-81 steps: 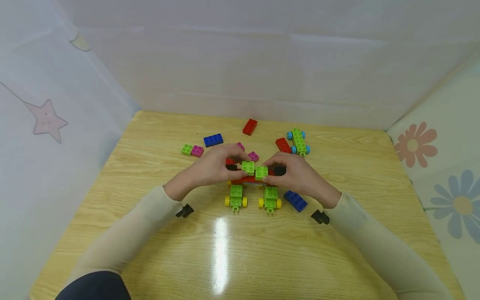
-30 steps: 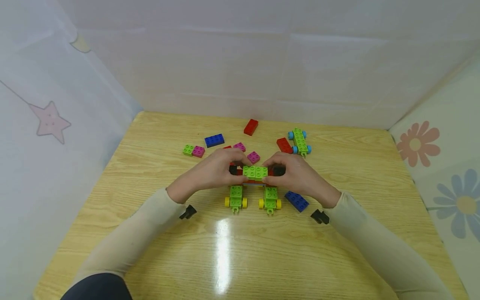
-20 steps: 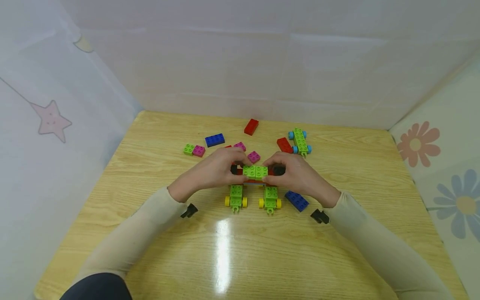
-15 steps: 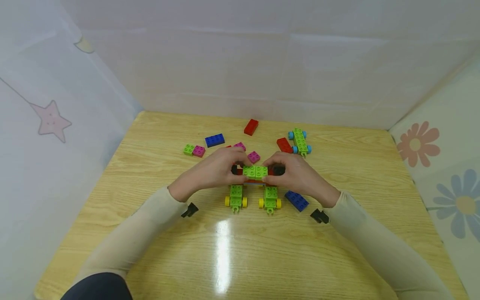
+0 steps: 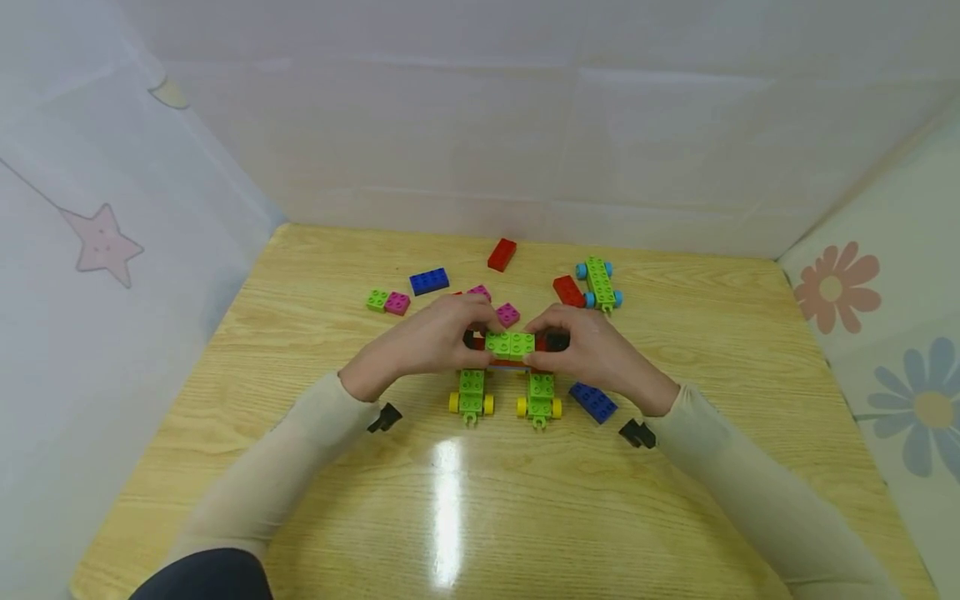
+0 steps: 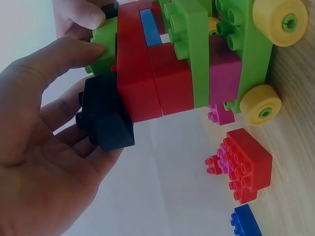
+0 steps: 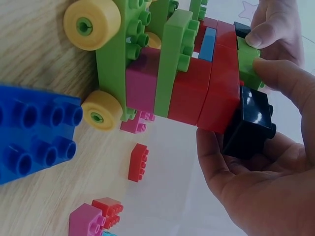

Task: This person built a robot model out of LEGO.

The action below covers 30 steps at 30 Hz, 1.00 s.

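In the middle of the table stands a toy-brick build on two lime-green wheeled bases, the left base (image 5: 471, 397) and the right base (image 5: 540, 398), both with yellow wheels. Above them come a purple brick (image 6: 225, 73), green bricks and red bricks (image 7: 219, 88). On top, two green studded bricks sit side by side between black end bricks. My left hand (image 5: 438, 337) pinches the left green brick (image 5: 498, 345), its thumb on the near side. My right hand (image 5: 588, 346) pinches the right green brick (image 5: 522, 345) likewise. Fingers behind the black brick (image 7: 248, 123) are partly hidden.
Behind the build lie pink bricks (image 5: 507, 314), a red brick (image 5: 502, 255) and a blue brick (image 5: 429, 281). A green-and-pink pair (image 5: 387, 301) lies left. At back right are another red brick (image 5: 568, 291) and a blue-wheeled base (image 5: 599, 283). Another blue brick (image 5: 593, 402) lies near the right wrist.
Earlier the two green bricks stood apart and uneven, the left one farther back. They came together into a level row; over the last second both hands have hardly moved.
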Available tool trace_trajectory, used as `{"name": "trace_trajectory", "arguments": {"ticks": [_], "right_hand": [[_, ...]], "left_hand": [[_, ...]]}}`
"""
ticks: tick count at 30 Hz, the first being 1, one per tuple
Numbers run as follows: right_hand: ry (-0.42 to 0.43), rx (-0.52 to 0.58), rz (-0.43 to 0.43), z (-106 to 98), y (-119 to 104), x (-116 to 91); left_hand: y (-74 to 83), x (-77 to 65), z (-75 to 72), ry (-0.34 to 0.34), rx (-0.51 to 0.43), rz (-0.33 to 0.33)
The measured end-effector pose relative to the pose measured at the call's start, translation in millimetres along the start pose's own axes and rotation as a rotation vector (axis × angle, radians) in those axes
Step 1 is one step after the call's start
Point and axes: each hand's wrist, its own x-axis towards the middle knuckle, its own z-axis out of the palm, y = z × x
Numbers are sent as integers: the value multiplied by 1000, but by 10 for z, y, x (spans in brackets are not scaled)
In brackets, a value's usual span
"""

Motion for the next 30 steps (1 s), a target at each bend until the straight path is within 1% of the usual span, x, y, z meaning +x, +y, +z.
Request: {"name": "trace_trajectory", "arguments": {"ticks": [9, 17, 25, 27, 30], "right_hand": [[11, 11, -14, 8, 9, -13], [19, 12, -12, 23, 19, -12], [21, 15, -6, 21, 32, -20], [22, 17, -4, 24, 35, -18], [12, 22, -4, 36, 43, -13]], "left_hand": [[37, -54, 51, 32, -2, -9], [-6, -91, 118, 76, -30, -14], [-43, -91, 159, 100, -57, -11], [-64, -102, 174, 108, -79, -19], [-107, -131, 204, 120, -109, -48]]}}
